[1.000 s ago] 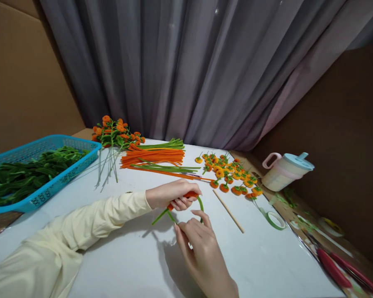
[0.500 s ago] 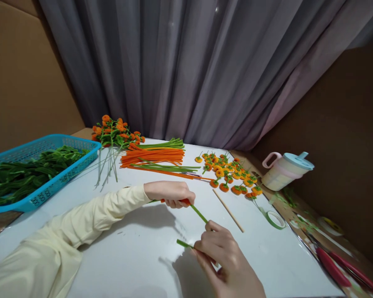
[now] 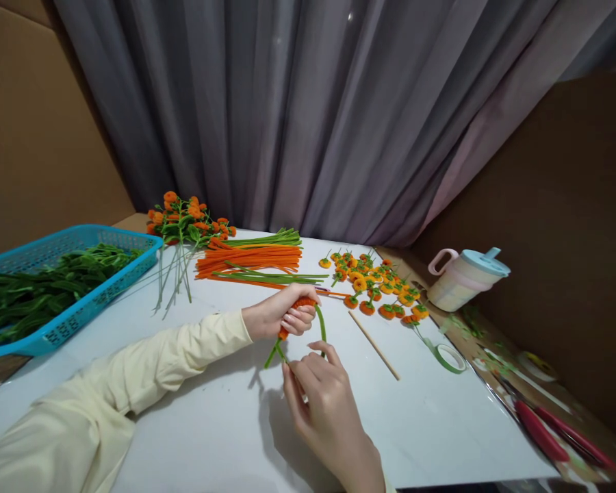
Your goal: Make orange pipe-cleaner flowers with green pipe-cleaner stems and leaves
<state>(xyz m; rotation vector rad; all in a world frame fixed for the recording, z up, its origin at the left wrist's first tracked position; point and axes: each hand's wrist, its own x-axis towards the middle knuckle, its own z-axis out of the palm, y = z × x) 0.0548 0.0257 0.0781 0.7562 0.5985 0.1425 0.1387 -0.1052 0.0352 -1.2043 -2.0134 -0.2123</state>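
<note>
My left hand point(image 3: 274, 311) is closed around a coil of orange pipe cleaner point(image 3: 304, 302) above the middle of the table. A green pipe cleaner point(image 3: 322, 323) comes out of the coil's upper end and bends down toward my right hand point(image 3: 326, 394). Short green ends also stick out below the coil, crossing each other. Thumb and forefinger of my right hand pinch at one of these lower green ends, its other fingers curled near the bent length. My left palm hides part of the coil.
Behind my hands lie orange pipe cleaners point(image 3: 251, 259), green ones, and several small orange and yellow flowers point(image 3: 359, 284). A blue basket point(image 3: 157, 243) of green leaves stands left. A wooden stick point(image 3: 374, 346), green tape point(image 3: 450, 359), a cup point(image 3: 462, 284) and red-handled pliers point(image 3: 541, 433) are right.
My left hand has turned, so its fingers and the orange coil now show. My right hand has moved left and closer, and the green pipe cleaner has gone from straight to bent.
</note>
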